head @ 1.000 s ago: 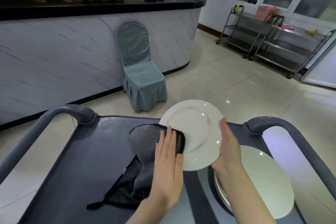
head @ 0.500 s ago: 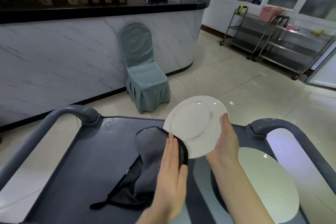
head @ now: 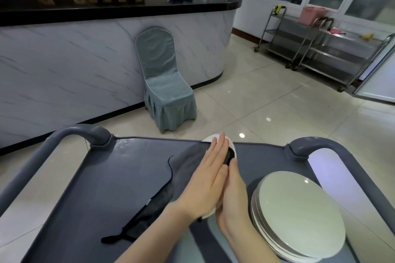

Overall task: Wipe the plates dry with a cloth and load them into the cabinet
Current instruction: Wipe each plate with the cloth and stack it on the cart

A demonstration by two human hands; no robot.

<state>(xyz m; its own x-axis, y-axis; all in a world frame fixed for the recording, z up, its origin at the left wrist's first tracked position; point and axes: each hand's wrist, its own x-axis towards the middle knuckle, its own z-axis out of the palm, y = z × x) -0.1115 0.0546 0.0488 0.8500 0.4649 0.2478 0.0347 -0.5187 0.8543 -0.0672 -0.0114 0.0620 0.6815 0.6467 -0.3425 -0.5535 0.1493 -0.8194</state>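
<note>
A white plate [head: 233,147] stands nearly edge-on between my two hands above the grey cart tray [head: 102,179]; only slivers of its rim show. My left hand [head: 208,179] lies flat with straight fingers and presses the dark grey cloth [head: 183,163] against the plate's left face. My right hand [head: 234,196] holds the plate from the right side, thumb up by the rim. The cloth trails down onto the tray toward the left. A stack of white plates [head: 299,213] sits on the tray at the right, beside my right wrist.
The cart has raised grey handles at the far left [head: 70,133] and far right [head: 320,144]. Beyond it stand a covered blue-grey chair [head: 165,85] against a marble-fronted counter [head: 85,55], and steel trolleys [head: 320,49] at the back right on tiled floor.
The plate has turned from facing me to nearly edge-on and dropped lower. My left hand with the cloth has slid up and right across its face, closing against my right hand.
</note>
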